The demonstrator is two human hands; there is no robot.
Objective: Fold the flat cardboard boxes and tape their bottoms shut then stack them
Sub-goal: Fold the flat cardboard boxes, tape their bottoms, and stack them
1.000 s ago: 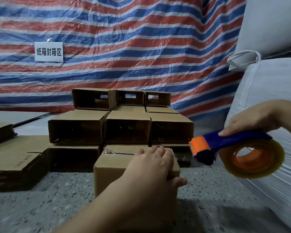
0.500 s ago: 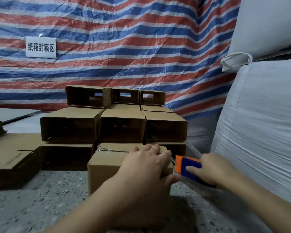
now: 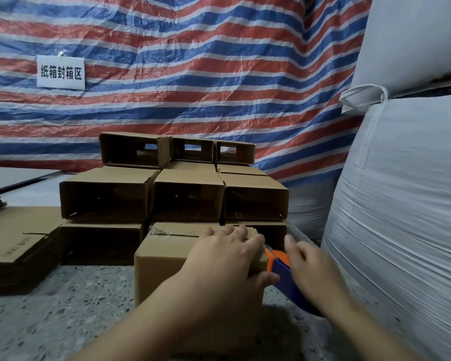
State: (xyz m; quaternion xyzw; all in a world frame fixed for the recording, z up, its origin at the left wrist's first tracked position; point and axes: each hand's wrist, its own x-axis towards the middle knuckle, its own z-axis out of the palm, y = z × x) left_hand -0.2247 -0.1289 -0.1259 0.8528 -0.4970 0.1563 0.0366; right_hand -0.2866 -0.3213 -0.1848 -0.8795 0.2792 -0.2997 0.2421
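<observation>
Now — change: tape dispenser (image 3: pixel 280 265) has dropped from mid-air to the box's (image 3: pixel 167 256) right edge.
Right hand (image 3: pixel 310 267): fingers curled on its handle.
Left hand (image 3: pixel 224 256): fingers flat, spread, pressing the top.
Box: on the floor before the stack (image 3: pixel 172 194) — taping looks imminent.

The right hand (image 3: pixel 311 267), which one second earlier held the tape dispenser (image 3: pixel 280 265) raised in the air to the right with the whole tape roll visible, has lowered it to the right side of the front box (image 3: pixel 162 259). The orange end of the dispenser now lies just beside the box's top right edge, close to the left hand (image 3: pixel 227 259). The roll is now hidden behind the right hand.
</observation>
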